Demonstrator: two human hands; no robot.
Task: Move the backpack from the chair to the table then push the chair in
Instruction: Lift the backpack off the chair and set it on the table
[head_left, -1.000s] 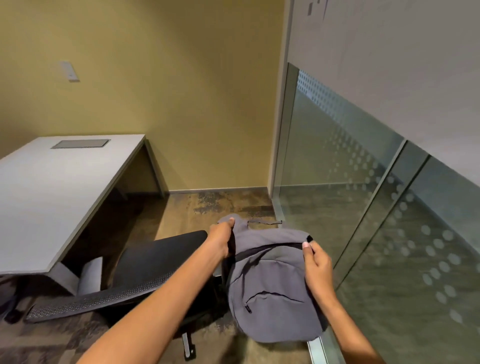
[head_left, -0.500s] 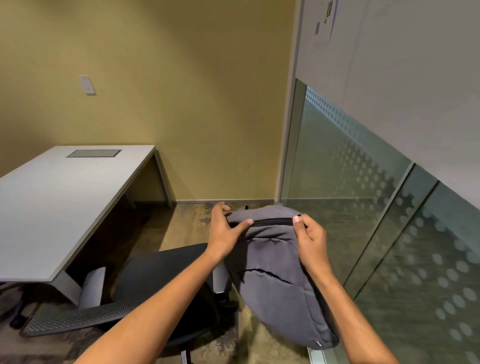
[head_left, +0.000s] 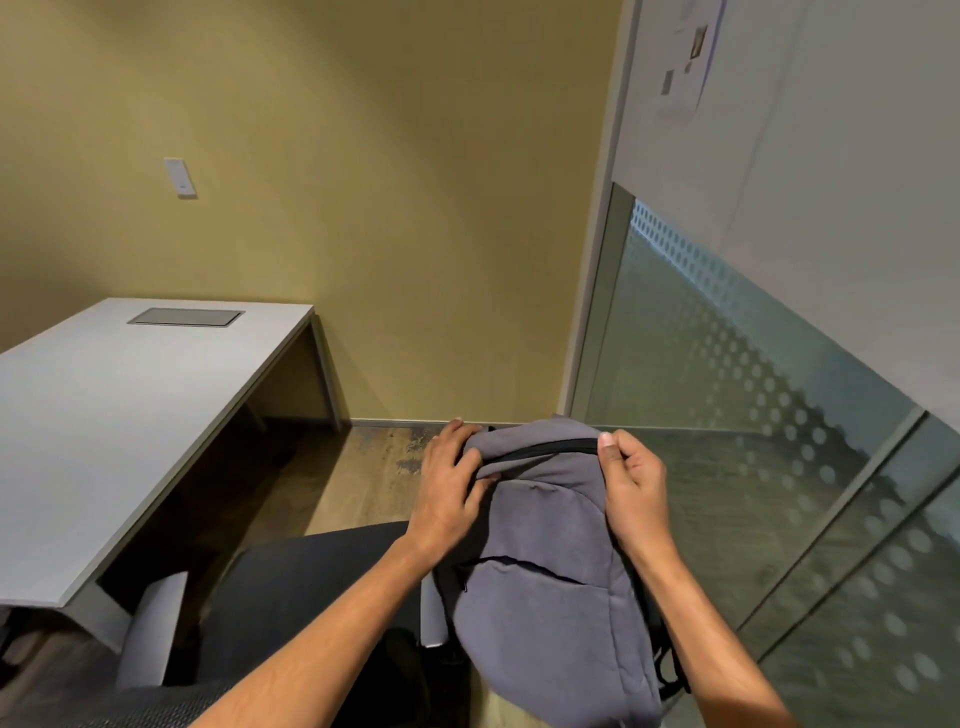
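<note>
A grey backpack (head_left: 550, 587) hangs in the air in front of me, held by its top with both hands, to the right of and above the chair seat. My left hand (head_left: 449, 483) grips the top left corner. My right hand (head_left: 631, 488) pinches the top right edge by the black zipper. The black office chair (head_left: 291, 587) stands below my left forearm, its seat bare, with grey armrests. The white table (head_left: 104, 415) stands to the left, and the chair is outside its near edge.
A grey flush panel (head_left: 185, 316) is set into the table's far end. A yellow wall with a switch plate (head_left: 180, 177) is behind. A frosted glass partition (head_left: 753, 415) runs along the right, close to the backpack. Patterned carpet floor (head_left: 358, 478) lies between table and glass.
Both hands have raised the backpack higher and away from me. My left hand shifted from the top loop to the top corner. The view tilted upward.
</note>
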